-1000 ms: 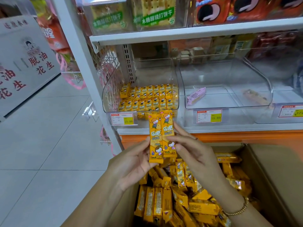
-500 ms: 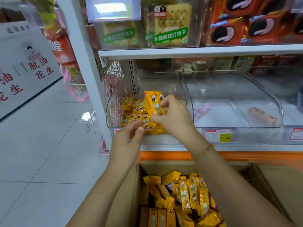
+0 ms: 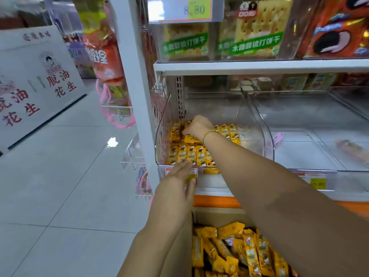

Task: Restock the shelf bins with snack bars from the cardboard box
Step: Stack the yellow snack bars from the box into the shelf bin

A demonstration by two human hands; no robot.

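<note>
Snack bars (image 3: 191, 154) lie in neat rows in the clear left shelf bin (image 3: 161, 136). I judge this the placing step. My right hand (image 3: 197, 126) reaches to the back row, fingers curled among the bars; I cannot tell whether it grips any. My left hand (image 3: 179, 176) rests flat and relaxed against the bin's front lip. The next move calls for more bars from the cardboard box (image 3: 219, 216) below.

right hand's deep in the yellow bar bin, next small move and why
Likely draw the right hand out of the clear bin toward the cardboard box, leaving any bars in the back row. It sits at the bin's rear among the snack bars, grip hidden; the left hand is open at the front lip, and the box holds many more.
</note>
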